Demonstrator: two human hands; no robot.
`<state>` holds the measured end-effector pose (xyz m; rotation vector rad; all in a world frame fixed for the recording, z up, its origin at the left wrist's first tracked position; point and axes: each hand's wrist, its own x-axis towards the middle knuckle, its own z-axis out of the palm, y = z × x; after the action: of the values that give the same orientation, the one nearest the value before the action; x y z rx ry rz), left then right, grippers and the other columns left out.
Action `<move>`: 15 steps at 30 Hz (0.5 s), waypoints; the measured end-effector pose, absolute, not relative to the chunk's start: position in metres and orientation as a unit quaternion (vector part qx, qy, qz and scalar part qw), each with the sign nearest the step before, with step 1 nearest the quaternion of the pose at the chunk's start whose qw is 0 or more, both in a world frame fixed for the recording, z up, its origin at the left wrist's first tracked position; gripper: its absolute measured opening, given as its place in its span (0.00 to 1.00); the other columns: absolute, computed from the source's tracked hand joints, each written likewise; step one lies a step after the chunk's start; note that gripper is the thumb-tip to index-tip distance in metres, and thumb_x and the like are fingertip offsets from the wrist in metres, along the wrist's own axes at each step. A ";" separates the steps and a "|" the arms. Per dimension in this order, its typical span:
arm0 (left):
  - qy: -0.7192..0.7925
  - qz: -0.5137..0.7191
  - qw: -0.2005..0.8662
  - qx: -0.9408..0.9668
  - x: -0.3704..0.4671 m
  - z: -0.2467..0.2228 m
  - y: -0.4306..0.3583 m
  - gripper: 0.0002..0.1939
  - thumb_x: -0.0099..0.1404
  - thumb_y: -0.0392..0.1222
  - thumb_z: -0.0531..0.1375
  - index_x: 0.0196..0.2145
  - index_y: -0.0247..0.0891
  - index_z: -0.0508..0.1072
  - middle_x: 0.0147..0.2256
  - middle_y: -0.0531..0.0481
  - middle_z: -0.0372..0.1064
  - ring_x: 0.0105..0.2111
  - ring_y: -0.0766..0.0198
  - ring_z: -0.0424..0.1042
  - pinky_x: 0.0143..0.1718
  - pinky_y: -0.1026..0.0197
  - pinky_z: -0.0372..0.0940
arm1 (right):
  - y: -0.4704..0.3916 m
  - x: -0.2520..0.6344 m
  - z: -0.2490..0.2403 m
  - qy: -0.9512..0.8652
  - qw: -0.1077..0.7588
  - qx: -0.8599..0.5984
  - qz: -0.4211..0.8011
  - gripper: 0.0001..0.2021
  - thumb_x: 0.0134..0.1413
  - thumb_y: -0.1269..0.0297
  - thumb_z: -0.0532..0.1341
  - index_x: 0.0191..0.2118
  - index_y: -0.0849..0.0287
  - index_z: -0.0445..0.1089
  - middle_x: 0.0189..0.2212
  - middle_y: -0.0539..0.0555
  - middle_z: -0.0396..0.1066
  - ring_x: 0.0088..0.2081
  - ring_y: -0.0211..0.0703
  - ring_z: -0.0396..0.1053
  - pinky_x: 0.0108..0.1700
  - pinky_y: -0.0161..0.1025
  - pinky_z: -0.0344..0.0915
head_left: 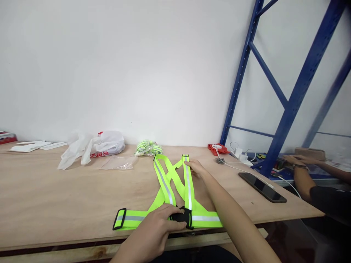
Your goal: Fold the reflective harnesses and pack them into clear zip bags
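Note:
A neon yellow-green reflective vest (189,186) made of elastic straps with silver stripes lies spread on the wooden table, its straps crossing at the back. My left hand (155,228) grips the black buckle (181,216) at the vest's waist near the table's front edge, thumb and fingers on either side of it. Higher up, my right hand (196,167) has its fingers closed on the right shoulder strap, just below a small black slider (185,155). Its thumb is hidden. A black rectangular slider (119,218) sits at the left end of the waist strap.
Behind the vest lies a bagged neon bundle (148,148). Clear plastic packaging (118,163) and a white shopping bag (108,143) are left of it. A smartphone (262,187), cables and a red cloth (218,149) lie right. Beyond the blue rack (285,106), another person's hands (297,160) are visible.

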<state>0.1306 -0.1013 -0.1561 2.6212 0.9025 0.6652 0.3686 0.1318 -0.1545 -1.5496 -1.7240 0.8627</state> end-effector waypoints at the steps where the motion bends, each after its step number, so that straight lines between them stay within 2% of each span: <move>1: 0.304 0.232 0.154 0.911 0.130 -0.154 -0.102 0.29 0.65 0.26 0.52 0.54 0.53 0.76 0.59 0.52 0.68 0.57 0.58 0.68 0.57 0.58 0.66 | 0.133 0.369 -0.156 -0.665 0.313 -0.608 0.300 0.13 0.65 0.55 0.60 0.39 0.62 0.71 0.33 0.51 0.74 0.32 0.39 0.73 0.36 0.39 0.70; 4: 0.289 0.239 0.173 0.911 0.129 -0.152 -0.106 0.27 0.66 0.26 0.52 0.54 0.51 0.76 0.58 0.51 0.69 0.56 0.58 0.70 0.56 0.60 0.67 | 0.132 0.376 -0.156 -0.682 0.262 -0.656 0.190 0.10 0.60 0.57 0.64 0.39 0.60 0.72 0.38 0.56 0.76 0.42 0.49 0.73 0.40 0.40 0.67; 6: 0.289 0.246 0.174 0.908 0.130 -0.153 -0.107 0.26 0.67 0.27 0.51 0.54 0.50 0.77 0.58 0.50 0.69 0.56 0.58 0.70 0.56 0.60 0.67 | 0.129 0.380 -0.154 -0.691 0.228 -0.676 0.116 0.13 0.58 0.58 0.65 0.45 0.59 0.70 0.47 0.60 0.74 0.50 0.55 0.71 0.44 0.42 0.65; 8: 0.293 0.251 0.170 0.907 0.132 -0.155 -0.107 0.26 0.67 0.26 0.51 0.53 0.50 0.77 0.58 0.50 0.69 0.56 0.59 0.70 0.56 0.60 0.66 | 0.126 0.380 -0.151 -0.702 0.194 -0.683 0.059 0.18 0.60 0.58 0.63 0.53 0.58 0.66 0.55 0.63 0.68 0.54 0.55 0.68 0.48 0.44 0.65; 10: 0.293 0.249 0.163 0.909 0.135 -0.157 -0.106 0.28 0.65 0.25 0.51 0.54 0.49 0.76 0.59 0.49 0.69 0.57 0.58 0.69 0.57 0.59 0.66 | 0.124 0.379 -0.148 -0.719 0.156 -0.677 0.025 0.17 0.63 0.59 0.61 0.55 0.57 0.65 0.57 0.63 0.66 0.55 0.53 0.68 0.51 0.46 0.65; 15: 0.297 0.224 0.137 0.918 0.144 -0.163 -0.101 0.29 0.64 0.25 0.52 0.55 0.49 0.75 0.61 0.51 0.67 0.58 0.56 0.68 0.58 0.54 0.66 | 0.130 0.369 -0.141 -0.752 0.072 -0.655 -0.007 0.14 0.66 0.58 0.60 0.53 0.59 0.70 0.53 0.58 0.70 0.50 0.49 0.70 0.52 0.52 0.69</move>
<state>0.1445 -0.1012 -0.1631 2.6560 0.8585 0.6493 0.3694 0.1296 -0.1409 -1.9698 -2.2596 -0.0200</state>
